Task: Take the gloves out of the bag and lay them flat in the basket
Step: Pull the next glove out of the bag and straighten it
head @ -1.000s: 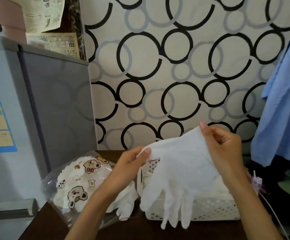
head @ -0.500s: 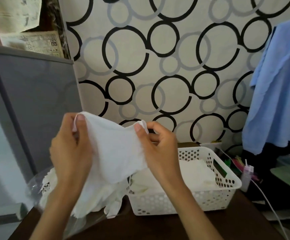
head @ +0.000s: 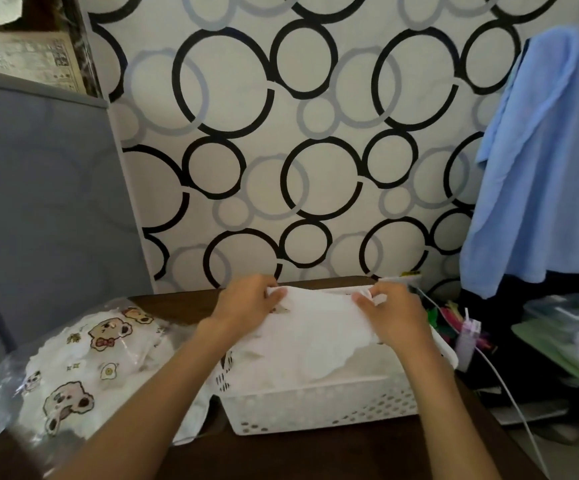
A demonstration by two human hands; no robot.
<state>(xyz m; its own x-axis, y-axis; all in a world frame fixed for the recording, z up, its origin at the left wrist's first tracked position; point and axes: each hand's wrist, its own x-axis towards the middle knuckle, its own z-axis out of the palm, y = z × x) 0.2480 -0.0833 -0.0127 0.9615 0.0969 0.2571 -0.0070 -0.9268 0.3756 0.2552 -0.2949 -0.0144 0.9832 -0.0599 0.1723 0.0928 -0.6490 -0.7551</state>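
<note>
Both hands are low in the middle of the frame, over a white perforated basket (head: pixel 319 408) that sits on a dark brown worktop (head: pixel 333 455). The left hand (head: pixel 246 304) has its fingers curled closed on the far left corner of a white glove (head: pixel 315 336), and the right hand (head: pixel 390 315) pinches the far right corner the same way. The glove is stretched between them and spreads down across the top of the basket, over more white fabric already lying inside.

Just left of the basket, in the lower left of the frame, lies a clear plastic bag (head: pixel 73 368) holding white cloth printed with cartoon bears. It rests on the worktop, and the left forearm crosses in front of it.

A blue cloth (head: pixel 540 168) hangs at the right edge, against wallpaper with black and grey circles.
</note>
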